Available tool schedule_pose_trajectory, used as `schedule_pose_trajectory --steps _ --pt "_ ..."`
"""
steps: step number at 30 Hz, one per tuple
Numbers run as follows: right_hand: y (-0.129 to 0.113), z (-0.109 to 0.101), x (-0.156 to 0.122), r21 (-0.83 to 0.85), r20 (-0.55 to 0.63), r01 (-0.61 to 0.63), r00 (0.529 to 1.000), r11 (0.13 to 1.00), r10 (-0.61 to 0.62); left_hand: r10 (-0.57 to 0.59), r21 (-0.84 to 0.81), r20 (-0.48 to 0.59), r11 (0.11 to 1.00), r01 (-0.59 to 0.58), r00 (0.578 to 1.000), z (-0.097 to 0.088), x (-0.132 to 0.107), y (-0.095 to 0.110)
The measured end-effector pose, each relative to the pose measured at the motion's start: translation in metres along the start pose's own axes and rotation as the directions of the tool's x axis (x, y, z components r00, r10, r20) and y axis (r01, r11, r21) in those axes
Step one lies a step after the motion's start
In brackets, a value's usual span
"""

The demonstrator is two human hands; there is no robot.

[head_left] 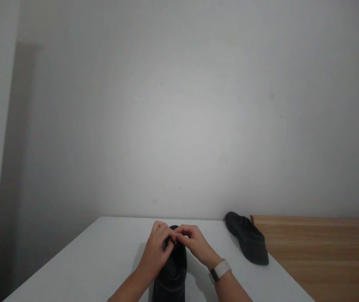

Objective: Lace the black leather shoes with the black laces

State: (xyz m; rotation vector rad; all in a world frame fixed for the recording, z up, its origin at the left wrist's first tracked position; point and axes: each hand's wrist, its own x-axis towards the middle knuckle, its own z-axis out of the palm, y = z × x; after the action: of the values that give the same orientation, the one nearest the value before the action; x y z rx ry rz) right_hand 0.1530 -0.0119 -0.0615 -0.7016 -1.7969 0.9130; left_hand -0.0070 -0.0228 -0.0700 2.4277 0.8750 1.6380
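A black shoe [171, 272] stands on the white table [104, 256] right in front of me, its toe pointing away. Both hands meet over the front of its upper. My left hand [156, 253] is curled, fingers pinched at the shoe's top, probably on a lace. My right hand [193, 241], with a white watch band [221, 269] on the wrist, pinches at the same spot from the right. What the fingertips hold is too small and dark to make out.
A second black shoe [247, 243] lies at the white table's right edge, toe toward the wall. A wooden surface [321, 256] adjoins on the right. A plain light wall [179, 105] rises behind the table.
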Motion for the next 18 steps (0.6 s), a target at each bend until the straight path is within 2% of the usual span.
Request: schedule_pose_trajectory --steps 9,13,18 --pt "0.0048 -0.0023 -0.0013 0.078 -0.038 -0.018 0.999 0.997 0.021 0.011 0.041 -0.067 0.999 -0.008 0.998 -0.0002 -0.0024 -0.0041" --pt "0.0054 -0.0030 -0.0008 0.003 -0.055 0.008 0.998 1.000 -0.008 0.019 0.060 -0.084 0.998 -0.014 0.996 -0.0007 -0.0026 -0.0052" --pt "0.0068 -0.0031 0.0017 -0.084 -0.113 0.012 0.993 0.996 -0.022 0.091 -0.003 -0.107 0.996 -0.091 0.990 -0.0035 -0.0039 -0.0061"
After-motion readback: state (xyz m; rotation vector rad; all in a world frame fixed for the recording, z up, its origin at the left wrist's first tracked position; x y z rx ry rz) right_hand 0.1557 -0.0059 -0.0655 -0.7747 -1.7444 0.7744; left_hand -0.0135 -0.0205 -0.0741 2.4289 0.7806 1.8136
